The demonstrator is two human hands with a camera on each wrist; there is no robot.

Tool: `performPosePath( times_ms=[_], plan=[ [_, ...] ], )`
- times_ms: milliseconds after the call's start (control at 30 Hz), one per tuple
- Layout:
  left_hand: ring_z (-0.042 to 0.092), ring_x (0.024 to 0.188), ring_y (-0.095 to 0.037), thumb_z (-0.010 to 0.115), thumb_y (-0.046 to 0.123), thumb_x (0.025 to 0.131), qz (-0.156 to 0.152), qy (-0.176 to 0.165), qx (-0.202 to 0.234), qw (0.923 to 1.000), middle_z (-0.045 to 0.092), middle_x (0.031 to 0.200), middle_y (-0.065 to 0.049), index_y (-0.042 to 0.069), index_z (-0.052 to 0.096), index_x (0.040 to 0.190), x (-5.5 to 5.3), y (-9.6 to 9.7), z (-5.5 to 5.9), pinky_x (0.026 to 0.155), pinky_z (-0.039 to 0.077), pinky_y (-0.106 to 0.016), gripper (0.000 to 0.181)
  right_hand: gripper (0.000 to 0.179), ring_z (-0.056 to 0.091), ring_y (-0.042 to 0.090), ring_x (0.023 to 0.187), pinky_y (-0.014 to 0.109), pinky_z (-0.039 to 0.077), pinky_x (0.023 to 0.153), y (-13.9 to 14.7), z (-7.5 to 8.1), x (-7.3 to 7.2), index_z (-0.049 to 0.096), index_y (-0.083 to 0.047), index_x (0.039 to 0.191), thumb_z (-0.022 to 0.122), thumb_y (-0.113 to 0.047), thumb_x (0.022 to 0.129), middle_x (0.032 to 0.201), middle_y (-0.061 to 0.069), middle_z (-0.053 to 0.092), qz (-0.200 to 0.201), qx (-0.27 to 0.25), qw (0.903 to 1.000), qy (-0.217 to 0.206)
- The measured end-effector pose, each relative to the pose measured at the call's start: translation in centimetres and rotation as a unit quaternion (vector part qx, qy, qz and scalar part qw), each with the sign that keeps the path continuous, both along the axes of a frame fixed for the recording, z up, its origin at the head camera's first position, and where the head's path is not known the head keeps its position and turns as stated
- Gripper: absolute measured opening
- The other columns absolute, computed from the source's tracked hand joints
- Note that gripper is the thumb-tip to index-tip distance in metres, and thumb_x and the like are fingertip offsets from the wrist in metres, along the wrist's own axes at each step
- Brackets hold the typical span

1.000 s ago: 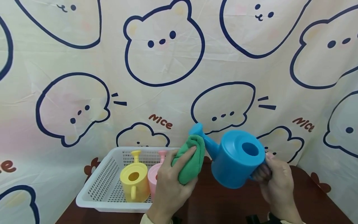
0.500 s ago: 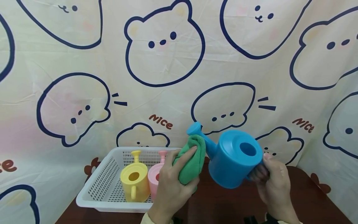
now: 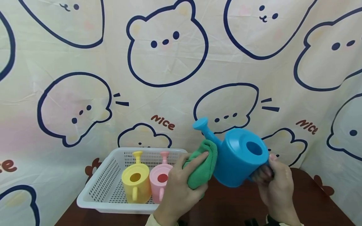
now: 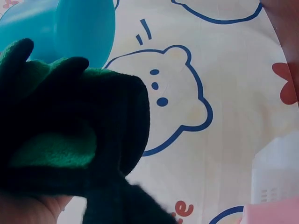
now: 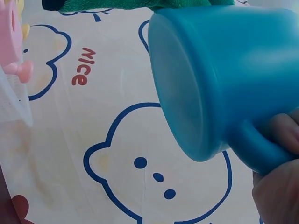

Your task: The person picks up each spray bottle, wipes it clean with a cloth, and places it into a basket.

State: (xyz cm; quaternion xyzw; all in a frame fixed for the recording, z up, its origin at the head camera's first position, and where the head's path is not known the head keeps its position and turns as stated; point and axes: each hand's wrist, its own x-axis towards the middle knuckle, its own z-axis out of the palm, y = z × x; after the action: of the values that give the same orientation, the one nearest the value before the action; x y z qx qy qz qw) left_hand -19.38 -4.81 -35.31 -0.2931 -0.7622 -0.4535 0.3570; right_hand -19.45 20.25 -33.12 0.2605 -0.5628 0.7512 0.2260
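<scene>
A blue watering can [image 3: 236, 157] is held up above the table, tilted, its spout pointing up and left. My right hand [image 3: 278, 185] grips its handle, and in the right wrist view the fingers curl round that handle [image 5: 257, 147]. My left hand [image 3: 183, 188] holds a folded green cloth [image 3: 202, 166] against the can's left side, below the spout. In the right wrist view the cloth [image 5: 117, 4] lies along the can's upper side. Dark shadow covers much of the cloth and fingers in the left wrist view.
On the brown table [image 3: 226, 207] at left stands a white perforated basket [image 3: 104, 185]. Inside it are a yellow watering can [image 3: 137, 185] and a pink watering can [image 3: 158, 175], partly hidden by my left hand. A patterned curtain [image 3: 169, 103] hangs behind.
The green cloth has moved right and down from the spout to the blue can's side. The can has shifted slightly, and more of the pink can now shows.
</scene>
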Motion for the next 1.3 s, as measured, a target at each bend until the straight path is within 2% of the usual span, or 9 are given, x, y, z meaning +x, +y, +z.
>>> performPosePath(
  times_ms=[100,200,367,467,600,767,967,1167,1300],
  plan=[
    [0.065,0.115,-0.017,0.093,0.011,0.072,-0.013,-0.012,-0.018,0.9997,0.065,0.132,-0.003,0.032,0.063,0.145,0.1,0.2,0.0,0.090,0.063,-0.038,0.081,0.051,0.025,0.020,0.046,0.039,0.017,0.044,0.1,0.1,0.0,0.038,-0.012,0.067,0.024,-0.020,0.116,0.058,0.004,0.026,0.000,-0.007,1.0000,0.002],
    [0.065,0.115,-0.017,0.092,0.012,0.073,-0.017,-0.020,-0.030,0.9992,0.065,0.132,-0.002,0.033,0.063,0.145,0.2,0.3,0.1,0.091,0.062,-0.038,0.081,0.051,0.024,0.020,0.044,0.038,0.015,0.042,0.4,0.2,-0.2,0.035,-0.011,0.067,0.020,-0.019,0.116,0.057,0.004,0.024,0.025,-0.023,0.9994,0.012],
    [0.064,0.114,-0.016,0.092,0.012,0.073,-0.016,-0.026,-0.036,0.9989,0.065,0.133,-0.001,0.034,0.064,0.144,0.2,0.2,0.2,0.090,0.061,-0.037,0.079,0.052,0.022,0.018,0.041,0.034,0.013,0.040,1.1,0.2,-0.5,0.030,-0.008,0.066,0.008,-0.012,0.113,0.056,0.003,0.022,0.111,-0.059,0.9909,0.048],
    [0.064,0.113,-0.015,0.091,0.012,0.073,-0.010,-0.034,-0.036,0.9987,0.065,0.133,0.000,0.034,0.065,0.143,0.2,0.2,0.1,0.089,0.062,-0.036,0.078,0.053,0.023,0.017,0.041,0.033,0.013,0.040,1.4,0.2,-0.7,0.030,-0.008,0.067,0.002,-0.011,0.112,0.057,0.003,0.023,0.144,-0.071,0.9853,0.058],
    [0.064,0.111,-0.011,0.091,0.014,0.073,-0.002,-0.054,-0.024,0.9982,0.066,0.131,0.000,0.033,0.065,0.143,0.1,0.2,0.0,0.088,0.062,-0.034,0.077,0.054,0.024,0.016,0.043,0.032,0.013,0.041,1.5,0.1,-0.7,0.032,-0.008,0.067,0.000,-0.010,0.111,0.058,0.002,0.024,0.175,-0.072,0.9793,0.071],
    [0.064,0.107,-0.011,0.091,0.013,0.074,-0.022,-0.088,0.016,0.9958,0.066,0.126,0.003,0.032,0.065,0.143,0.1,0.1,0.0,0.087,0.060,-0.031,0.077,0.055,0.025,0.016,0.044,0.031,0.012,0.042,1.6,-0.1,-0.8,0.034,-0.008,0.068,-0.001,-0.011,0.111,0.059,0.001,0.026,0.217,-0.071,0.9709,0.073],
    [0.065,0.108,-0.015,0.088,0.010,0.078,-0.074,-0.140,0.078,0.9844,0.068,0.125,0.007,0.033,0.064,0.143,0.3,-0.3,0.3,0.089,0.059,-0.033,0.073,0.053,0.025,0.017,0.046,0.031,0.011,0.042,1.8,-0.3,-0.9,0.034,-0.008,0.072,-0.001,-0.011,0.111,0.061,0.001,0.027,0.243,-0.068,0.9655,0.063],
    [0.066,0.115,-0.025,0.082,0.009,0.085,-0.108,-0.165,0.120,0.9731,0.069,0.133,-0.001,0.025,0.060,0.148,0.5,-0.8,0.5,0.094,0.059,-0.036,0.069,0.050,0.023,0.018,0.048,0.033,0.010,0.043,1.9,-0.2,-1.1,0.032,-0.007,0.074,-0.002,-0.010,0.110,0.063,0.003,0.025,0.275,-0.047,0.9588,0.052],
    [0.065,0.121,-0.030,0.079,0.011,0.089,-0.134,-0.181,0.131,0.9654,0.067,0.141,-0.005,0.025,0.059,0.149,0.6,-1.2,0.6,0.098,0.058,-0.038,0.064,0.050,0.022,0.018,0.049,0.033,0.010,0.043,2.0,-0.3,-1.2,0.032,-0.007,0.074,-0.002,-0.011,0.111,0.063,0.003,0.025,0.285,-0.046,0.9565,0.042]
  ],
)
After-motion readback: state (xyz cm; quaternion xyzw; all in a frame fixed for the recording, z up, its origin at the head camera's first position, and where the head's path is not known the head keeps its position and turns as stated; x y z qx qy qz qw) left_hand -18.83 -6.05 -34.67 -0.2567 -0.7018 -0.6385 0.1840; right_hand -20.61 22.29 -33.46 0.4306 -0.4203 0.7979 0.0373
